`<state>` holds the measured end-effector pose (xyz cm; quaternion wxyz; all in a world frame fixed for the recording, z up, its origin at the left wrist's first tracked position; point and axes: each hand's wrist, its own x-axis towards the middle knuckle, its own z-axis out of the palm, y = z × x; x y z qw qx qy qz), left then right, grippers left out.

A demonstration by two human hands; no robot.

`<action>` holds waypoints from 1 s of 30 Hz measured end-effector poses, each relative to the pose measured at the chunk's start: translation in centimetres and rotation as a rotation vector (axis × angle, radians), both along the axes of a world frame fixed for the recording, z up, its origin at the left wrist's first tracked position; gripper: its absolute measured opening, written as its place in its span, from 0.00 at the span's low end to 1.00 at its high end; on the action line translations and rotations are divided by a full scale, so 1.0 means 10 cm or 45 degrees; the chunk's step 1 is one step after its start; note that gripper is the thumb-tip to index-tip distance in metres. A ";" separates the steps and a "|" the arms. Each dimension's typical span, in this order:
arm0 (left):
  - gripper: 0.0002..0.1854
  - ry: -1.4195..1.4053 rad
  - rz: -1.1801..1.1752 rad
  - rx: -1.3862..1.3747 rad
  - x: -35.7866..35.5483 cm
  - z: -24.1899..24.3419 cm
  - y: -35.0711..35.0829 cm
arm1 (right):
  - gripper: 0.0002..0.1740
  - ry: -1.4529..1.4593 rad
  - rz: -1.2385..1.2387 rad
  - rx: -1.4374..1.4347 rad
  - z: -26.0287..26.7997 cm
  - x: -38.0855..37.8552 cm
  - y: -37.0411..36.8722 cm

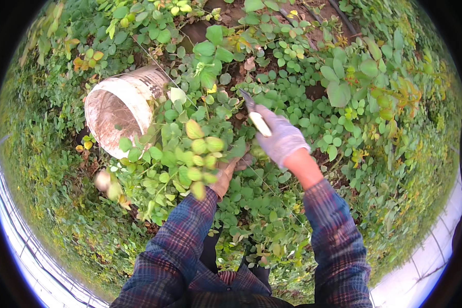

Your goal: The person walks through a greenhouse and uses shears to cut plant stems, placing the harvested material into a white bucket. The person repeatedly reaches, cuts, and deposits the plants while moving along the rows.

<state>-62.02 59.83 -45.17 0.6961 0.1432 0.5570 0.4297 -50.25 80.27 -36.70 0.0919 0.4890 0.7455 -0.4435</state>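
My right hand (279,134), in a thin pale glove, is closed around a hand-held cutting tool (258,122) with a white handle and a dark blade. The blade points up and left among the green leaves. My left hand (227,173) reaches low into the foliage, left of and below the right one. Leaves cover much of it, so its grip is not clear. A leafy stem with yellow-green leaves (198,154) stands in front of the left wrist.
A dirty white plastic bucket (125,90) lies tipped on its side at upper left, its mouth towards me, bearing dark writing. A thin wire (150,57) runs slanting through the plants. Dark hoses (342,17) lie on bare soil at the top. Dense leafy bushes (369,154) surround me.
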 end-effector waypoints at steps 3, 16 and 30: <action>0.30 0.010 -0.037 0.058 -0.04 0.40 0.18 | 0.30 -0.072 0.503 0.041 -0.37 -0.21 -0.08; 0.19 0.008 0.202 -0.232 0.00 0.54 0.40 | 0.29 -0.186 0.473 -0.466 -0.88 -0.02 -0.35; 0.16 -0.227 0.307 -0.198 -0.05 0.75 0.21 | 0.20 -0.123 0.496 0.009 -0.96 -0.82 -0.01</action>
